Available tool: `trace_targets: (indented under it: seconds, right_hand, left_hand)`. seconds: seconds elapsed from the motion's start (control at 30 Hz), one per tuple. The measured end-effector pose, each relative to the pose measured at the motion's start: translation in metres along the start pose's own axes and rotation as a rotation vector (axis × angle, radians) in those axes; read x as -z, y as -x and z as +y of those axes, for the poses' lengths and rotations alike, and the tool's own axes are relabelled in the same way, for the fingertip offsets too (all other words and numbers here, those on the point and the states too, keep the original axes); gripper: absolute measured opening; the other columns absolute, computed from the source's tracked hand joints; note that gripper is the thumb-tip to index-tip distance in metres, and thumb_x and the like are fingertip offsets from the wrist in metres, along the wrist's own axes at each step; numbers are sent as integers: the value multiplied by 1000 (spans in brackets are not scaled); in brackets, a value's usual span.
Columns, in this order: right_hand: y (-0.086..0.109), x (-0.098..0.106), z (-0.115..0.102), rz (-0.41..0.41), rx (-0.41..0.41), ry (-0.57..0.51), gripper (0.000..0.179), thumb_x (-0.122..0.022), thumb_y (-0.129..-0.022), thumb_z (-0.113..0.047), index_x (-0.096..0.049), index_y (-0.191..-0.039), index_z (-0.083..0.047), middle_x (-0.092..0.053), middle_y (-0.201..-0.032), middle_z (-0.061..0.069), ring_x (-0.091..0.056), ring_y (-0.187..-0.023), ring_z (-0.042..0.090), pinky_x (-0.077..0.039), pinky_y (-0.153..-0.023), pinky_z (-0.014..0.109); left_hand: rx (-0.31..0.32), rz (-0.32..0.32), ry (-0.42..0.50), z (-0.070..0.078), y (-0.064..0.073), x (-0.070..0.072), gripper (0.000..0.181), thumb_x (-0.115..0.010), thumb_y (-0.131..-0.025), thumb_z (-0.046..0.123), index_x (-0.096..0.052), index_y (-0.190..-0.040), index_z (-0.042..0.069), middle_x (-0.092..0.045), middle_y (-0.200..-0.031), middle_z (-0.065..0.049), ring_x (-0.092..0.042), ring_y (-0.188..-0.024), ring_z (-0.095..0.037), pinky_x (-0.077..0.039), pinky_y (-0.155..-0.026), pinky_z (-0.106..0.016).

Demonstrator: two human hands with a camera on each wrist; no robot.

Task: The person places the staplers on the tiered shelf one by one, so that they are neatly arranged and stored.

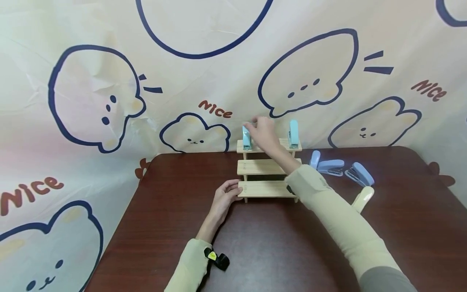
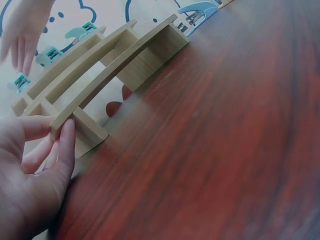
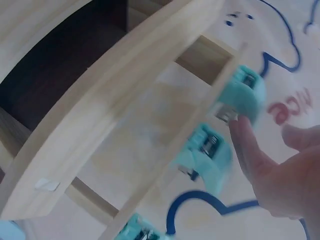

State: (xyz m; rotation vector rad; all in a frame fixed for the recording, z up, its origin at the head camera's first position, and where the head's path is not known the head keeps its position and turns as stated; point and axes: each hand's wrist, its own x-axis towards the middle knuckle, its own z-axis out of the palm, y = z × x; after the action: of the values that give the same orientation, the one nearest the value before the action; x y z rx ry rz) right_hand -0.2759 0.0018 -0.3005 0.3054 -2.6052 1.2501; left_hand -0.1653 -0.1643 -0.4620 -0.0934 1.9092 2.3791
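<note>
A three-tier wooden stand (image 1: 270, 190) is on the brown table. My left hand (image 1: 224, 198) pinches the left end of its lowest shelf between thumb and fingers, as the left wrist view (image 2: 35, 170) also shows. Teal staplers stand upright along the top shelf: one at the left end (image 1: 246, 138), one towards the right (image 1: 293, 134), and a middle stapler (image 3: 207, 155) that my right arm hides in the head view. My right hand (image 1: 264, 132) is over the top shelf beside the left stapler. Its fingers are extended close to a teal stapler (image 3: 245, 95) in the right wrist view, gripping nothing.
Right of the stand lie blue staplers (image 1: 330, 167), one (image 1: 359, 174) turned at an angle. A cream stapler (image 1: 363, 198) lies nearer, partly hidden by my right sleeve (image 1: 328, 202). A cartoon-printed cloth (image 1: 204, 85) hangs behind the table (image 1: 175, 194).
</note>
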Motion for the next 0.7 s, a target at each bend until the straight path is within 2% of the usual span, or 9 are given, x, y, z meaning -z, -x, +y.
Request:
trace_targets:
  seconds: [0.07,0.17,0.27,0.33,0.43,0.57,0.7]
  right_hand:
    - [10,14,5,23,-1,-98,37,-65,-104,-26,-69,-123,6,-73,-95,22,-70,-77,32,-59,-67,35]
    - [26,38,13,63,-25,-272,33,-63,-105,-22,-68,-122,6,-73,-100,24,-73,-84,34,-62,-71,35]
    - [42,62,30,92,-57,-384,32,-60,-106,-19,-68,-122,8,-73,-98,25,-74,-80,26,-62,-69,29]
    - [53,78,45,100,-94,-391,35,-59,-107,-22,-67,-125,7,-73,-100,25,-74,-78,18,-62,-71,27]
    - [68,101,69,85,-157,-327,39,-55,-108,-26,-66,-128,6,-73,-104,23,-73,-83,14,-60,-75,23]
    - [84,123,101,37,-245,-231,47,-54,-108,-36,-65,-132,3,-72,-110,21,-72,-97,25,-59,-82,26]
    - [97,140,127,41,-300,-213,53,-54,-108,-40,-62,-137,4,-70,-118,25,-71,-105,30,-59,-86,28]
  left_hand:
    - [6,-3,1,-2,-1,-2,38,-68,-96,0,-59,-132,-10,-62,-105,-7,-62,-84,-12,-58,-75,-26]
    - [10,0,-1,-3,-2,-2,38,-68,-96,-1,-60,-131,-10,-64,-106,-9,-63,-84,-13,-58,-75,-26]
    - [7,5,2,-3,-4,-1,39,-68,-95,-1,-59,-132,-10,-64,-106,-9,-64,-84,-13,-57,-74,-25]
    - [5,6,3,-3,-4,-1,39,-68,-95,-1,-59,-132,-11,-64,-106,-9,-64,-84,-13,-57,-74,-25]
    - [10,4,-4,-2,-4,-1,39,-67,-96,0,-59,-132,-10,-64,-107,-10,-65,-84,-14,-58,-74,-25]
    - [24,9,-11,-2,-3,-2,38,-67,-96,-1,-60,-132,-8,-63,-108,-9,-64,-85,-14,-57,-74,-25]
    - [21,19,-7,-1,-3,-4,38,-67,-96,-1,-60,-132,-9,-62,-108,-9,-63,-84,-13,-57,-73,-25]
